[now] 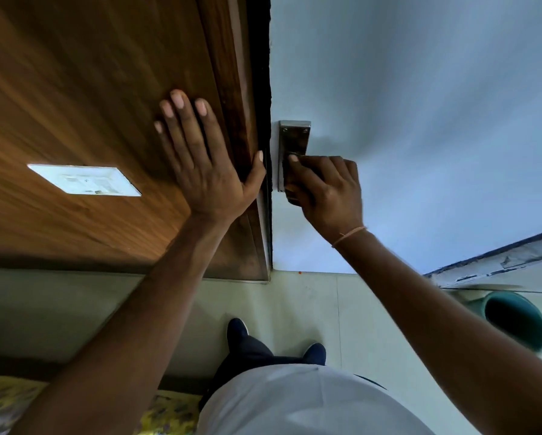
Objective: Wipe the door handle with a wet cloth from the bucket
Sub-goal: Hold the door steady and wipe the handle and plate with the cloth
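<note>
Head view looks down along the door: the left hand (206, 164) lies flat on the brown wooden panel (90, 89) in the middle of the frame, fingers spread and straight, thumb hooked toward the dark edge beside the pale blue door (420, 120). Just right of it, the right hand (329, 193) is curled around the lever of the metal door handle (293, 142), whose screwed plate shows above the knuckles; the fingers are bent and pressed together, the index fingertip touching the plate. Something dark sits under that hand, but I cannot tell whether it is the cloth or only the lever. A thin band circles the right wrist. At lower right, on the pale floor (294, 302), stands the teal bucket (517, 321), well apart from the handle. A white switch plate (84, 180) sits at left.
</note>
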`<state>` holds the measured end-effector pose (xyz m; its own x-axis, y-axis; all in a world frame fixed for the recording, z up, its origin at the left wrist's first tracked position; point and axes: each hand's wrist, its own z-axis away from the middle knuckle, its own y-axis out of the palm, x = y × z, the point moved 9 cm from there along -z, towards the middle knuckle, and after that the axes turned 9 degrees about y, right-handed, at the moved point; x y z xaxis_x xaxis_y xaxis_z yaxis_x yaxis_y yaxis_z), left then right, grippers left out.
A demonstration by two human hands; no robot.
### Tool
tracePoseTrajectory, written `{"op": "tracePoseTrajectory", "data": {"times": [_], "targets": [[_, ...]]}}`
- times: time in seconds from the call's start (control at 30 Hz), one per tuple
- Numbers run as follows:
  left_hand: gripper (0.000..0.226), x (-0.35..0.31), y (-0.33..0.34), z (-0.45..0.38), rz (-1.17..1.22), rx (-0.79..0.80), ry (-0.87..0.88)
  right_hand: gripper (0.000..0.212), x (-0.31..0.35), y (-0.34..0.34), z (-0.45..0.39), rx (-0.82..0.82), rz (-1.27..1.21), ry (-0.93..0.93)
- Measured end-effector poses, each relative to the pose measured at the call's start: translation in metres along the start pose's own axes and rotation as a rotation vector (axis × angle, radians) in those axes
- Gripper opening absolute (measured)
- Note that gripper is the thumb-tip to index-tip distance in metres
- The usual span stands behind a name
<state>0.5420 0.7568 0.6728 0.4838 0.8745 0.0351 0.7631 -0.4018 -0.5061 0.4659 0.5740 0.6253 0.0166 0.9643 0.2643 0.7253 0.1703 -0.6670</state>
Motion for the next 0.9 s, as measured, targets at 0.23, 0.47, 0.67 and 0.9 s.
{"op": "tracePoseTrajectory", "data": {"times": [0.23, 0.47, 0.67, 0.9], "targets": [[0.105, 0.0, -0.001, 0.001, 0.001, -0.002, 0.022, 0.031, -0.03, -0.009, 0.011, -0.005, 0.047, 0.081], [0.101, 0.001, 0.001, 0.003, 0.006, 0.02, 0.012, 0.039, -0.022, -0.01, 0.016, 0.0, 0.031, 0.016], [0.101, -0.001, -0.002, 0.002, 0.007, 0.003, 0.01, 0.037, -0.023, -0.01, 0.013, 0.004, 0.05, 0.116], [0.1, -0.001, -0.004, 0.002, 0.005, 0.009, 0.022, 0.039, -0.001, -0.007, 0.008, 0.003, 0.026, 0.005]]}}
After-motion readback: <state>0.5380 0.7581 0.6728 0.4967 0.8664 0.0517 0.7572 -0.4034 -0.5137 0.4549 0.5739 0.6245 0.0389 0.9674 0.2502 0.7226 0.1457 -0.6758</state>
